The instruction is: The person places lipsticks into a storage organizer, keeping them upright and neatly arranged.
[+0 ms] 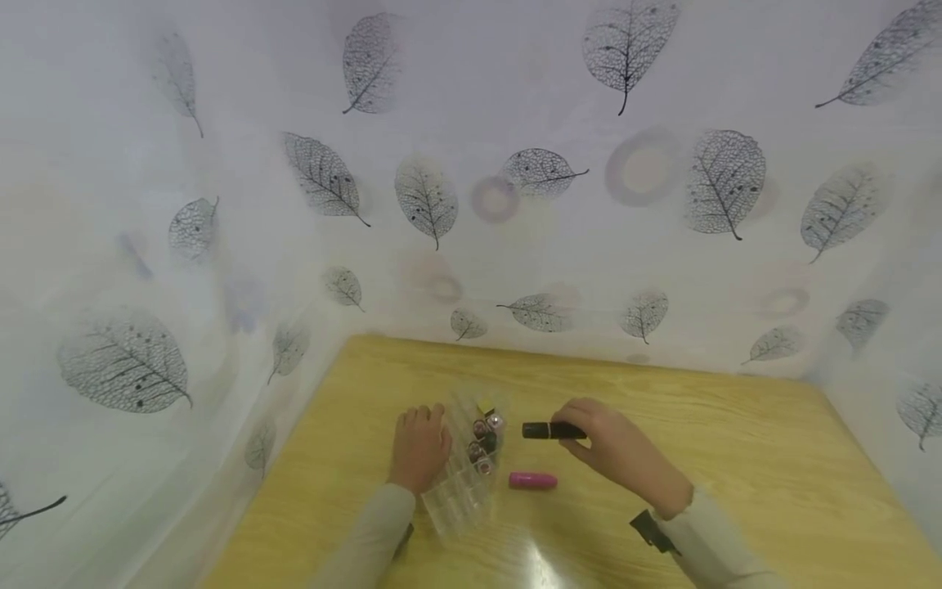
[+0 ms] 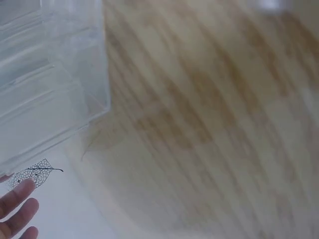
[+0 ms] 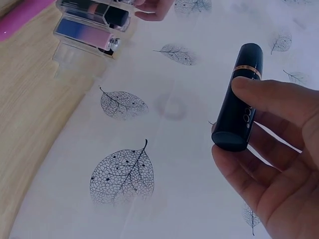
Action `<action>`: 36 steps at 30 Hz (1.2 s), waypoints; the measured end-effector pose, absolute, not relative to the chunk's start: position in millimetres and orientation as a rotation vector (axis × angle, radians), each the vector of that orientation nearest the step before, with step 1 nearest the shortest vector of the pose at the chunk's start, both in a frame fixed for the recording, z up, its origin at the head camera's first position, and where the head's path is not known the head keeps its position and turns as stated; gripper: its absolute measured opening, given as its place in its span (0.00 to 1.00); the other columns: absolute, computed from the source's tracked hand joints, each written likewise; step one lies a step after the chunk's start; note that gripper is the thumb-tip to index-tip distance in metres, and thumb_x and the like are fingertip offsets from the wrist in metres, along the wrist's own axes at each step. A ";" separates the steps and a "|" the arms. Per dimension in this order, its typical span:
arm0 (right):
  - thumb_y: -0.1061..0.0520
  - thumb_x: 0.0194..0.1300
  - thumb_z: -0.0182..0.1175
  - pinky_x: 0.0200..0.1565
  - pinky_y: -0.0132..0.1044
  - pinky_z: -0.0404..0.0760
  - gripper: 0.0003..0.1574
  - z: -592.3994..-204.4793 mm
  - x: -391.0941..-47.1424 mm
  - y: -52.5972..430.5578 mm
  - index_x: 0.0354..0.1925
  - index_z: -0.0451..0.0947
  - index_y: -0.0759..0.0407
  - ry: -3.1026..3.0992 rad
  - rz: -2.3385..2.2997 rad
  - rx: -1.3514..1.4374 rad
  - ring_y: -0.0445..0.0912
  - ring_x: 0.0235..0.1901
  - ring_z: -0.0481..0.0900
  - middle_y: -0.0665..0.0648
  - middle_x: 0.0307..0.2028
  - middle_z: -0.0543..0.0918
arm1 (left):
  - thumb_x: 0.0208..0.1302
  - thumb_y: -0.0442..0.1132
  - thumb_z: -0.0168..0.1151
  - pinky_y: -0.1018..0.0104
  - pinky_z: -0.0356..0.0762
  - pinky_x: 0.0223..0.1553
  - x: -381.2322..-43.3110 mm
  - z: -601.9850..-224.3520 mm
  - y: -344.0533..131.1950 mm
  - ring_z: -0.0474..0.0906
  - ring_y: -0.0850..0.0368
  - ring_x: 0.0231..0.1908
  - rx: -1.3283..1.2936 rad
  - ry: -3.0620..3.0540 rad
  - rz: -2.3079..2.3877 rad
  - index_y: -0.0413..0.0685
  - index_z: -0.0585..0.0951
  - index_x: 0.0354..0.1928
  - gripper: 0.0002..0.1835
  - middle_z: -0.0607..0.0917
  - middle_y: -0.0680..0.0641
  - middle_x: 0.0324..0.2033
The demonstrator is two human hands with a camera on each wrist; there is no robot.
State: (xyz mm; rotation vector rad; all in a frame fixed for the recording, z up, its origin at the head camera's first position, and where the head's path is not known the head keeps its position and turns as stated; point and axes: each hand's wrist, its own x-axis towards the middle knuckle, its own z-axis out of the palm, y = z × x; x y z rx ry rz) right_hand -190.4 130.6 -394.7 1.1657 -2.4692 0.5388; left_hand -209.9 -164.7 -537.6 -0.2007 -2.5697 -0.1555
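My right hand (image 1: pixel 614 446) pinches a black lipstick tube (image 1: pixel 548 430) with a gold band, raised to the right of a clear compartment organizer (image 1: pixel 459 499). In the right wrist view the thumb presses on the side of the lipstick (image 3: pixel 234 109), fingers behind it. Several lipsticks (image 1: pixel 483 446) stand in the organizer's right-hand row. My left hand (image 1: pixel 421 446) rests along the organizer's left side; its fingers (image 2: pixel 22 214) are loosely extended beside the clear wall in the left wrist view. A pink lipstick tube (image 1: pixel 533 481) lies on the table between the organizer and my right hand.
The light wood table (image 1: pixel 736 458) extends to both sides and meets a pale leaf-printed cloth (image 1: pixel 545 245) at its back and side edges. A blue-and-pink tube (image 3: pixel 82 34) sits in the organizer's end compartment.
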 end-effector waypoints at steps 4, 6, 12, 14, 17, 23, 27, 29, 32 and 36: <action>0.64 0.43 0.72 0.38 0.33 0.82 0.18 -390.1 -188.3 132.1 0.36 0.80 0.58 -2.456 0.539 1.159 0.42 0.33 0.81 0.50 0.32 0.82 | 0.53 0.41 0.62 0.57 0.74 0.38 -209.7 -532.1 -166.7 0.76 0.50 0.34 -0.231 -2.586 -0.127 0.46 0.77 0.41 0.13 0.81 0.46 0.30; 0.64 0.42 0.72 0.38 0.33 0.82 0.18 -388.0 -187.4 133.0 0.35 0.80 0.58 -2.451 0.546 1.158 0.42 0.33 0.81 0.50 0.32 0.82 | 0.53 0.41 0.62 0.57 0.73 0.38 -209.6 -528.3 -167.2 0.76 0.50 0.34 -0.245 -2.592 -0.128 0.46 0.77 0.40 0.13 0.80 0.45 0.30; 0.65 0.42 0.72 0.39 0.34 0.82 0.18 -383.8 -185.6 136.7 0.35 0.80 0.58 -2.460 0.556 1.146 0.41 0.33 0.81 0.50 0.32 0.82 | 0.52 0.40 0.63 0.56 0.76 0.39 -209.5 -503.9 -159.2 0.77 0.50 0.33 -0.323 -2.578 -0.129 0.45 0.78 0.41 0.14 0.82 0.45 0.31; 0.65 0.42 0.72 0.39 0.34 0.82 0.18 -382.9 -185.0 137.7 0.35 0.80 0.58 -2.469 0.560 1.142 0.41 0.33 0.81 0.50 0.32 0.82 | 0.52 0.40 0.63 0.56 0.77 0.40 -207.6 -489.1 -150.3 0.78 0.51 0.34 -0.360 -2.579 -0.125 0.45 0.79 0.42 0.14 0.83 0.45 0.33; 0.65 0.43 0.72 0.39 0.34 0.82 0.18 -381.9 -184.4 138.6 0.36 0.80 0.58 -2.481 0.566 1.133 0.41 0.33 0.81 0.50 0.33 0.82 | 0.53 0.43 0.64 0.57 0.77 0.44 -200.4 -462.5 -132.6 0.79 0.51 0.38 -0.435 -2.582 -0.147 0.47 0.79 0.45 0.16 0.83 0.46 0.36; 0.65 0.42 0.72 0.39 0.34 0.82 0.18 -380.6 -184.2 138.7 0.36 0.80 0.58 -2.474 0.567 1.135 0.41 0.33 0.81 0.50 0.33 0.83 | 0.55 0.46 0.63 0.59 0.75 0.51 -179.5 -419.2 -98.5 0.79 0.56 0.42 -0.644 -2.532 -0.202 0.50 0.79 0.46 0.17 0.84 0.51 0.38; 0.66 0.42 0.72 0.39 0.34 0.82 0.19 -380.4 -184.2 138.9 0.36 0.80 0.58 -2.460 0.571 1.147 0.41 0.33 0.81 0.50 0.33 0.83 | 0.56 0.52 0.61 0.61 0.74 0.51 -169.4 -403.9 -81.4 0.78 0.58 0.42 -0.735 -2.513 -0.100 0.54 0.78 0.48 0.19 0.83 0.53 0.38; 0.66 0.41 0.72 0.39 0.34 0.82 0.19 -380.7 -184.4 139.1 0.36 0.80 0.58 -2.457 0.568 1.152 0.41 0.33 0.81 0.50 0.33 0.83 | 0.56 0.55 0.60 0.61 0.75 0.50 -167.0 -399.7 -74.2 0.78 0.58 0.41 -0.755 -2.508 -0.039 0.55 0.78 0.48 0.21 0.83 0.52 0.38; 0.66 0.42 0.72 0.39 0.34 0.82 0.19 -381.5 -184.5 139.2 0.36 0.80 0.58 -2.457 0.569 1.157 0.41 0.34 0.81 0.49 0.33 0.83 | 0.56 0.59 0.60 0.61 0.75 0.50 -165.8 -396.7 -66.4 0.79 0.56 0.42 -0.760 -2.515 0.049 0.56 0.79 0.47 0.21 0.83 0.52 0.38; 0.66 0.42 0.72 0.38 0.33 0.82 0.19 -382.0 -184.3 139.2 0.36 0.80 0.58 -2.452 0.581 1.172 0.40 0.33 0.80 0.49 0.33 0.82 | 0.57 0.59 0.59 0.61 0.75 0.50 -165.7 -397.8 -62.0 0.80 0.57 0.41 -0.753 -2.529 0.137 0.58 0.80 0.43 0.18 0.83 0.53 0.36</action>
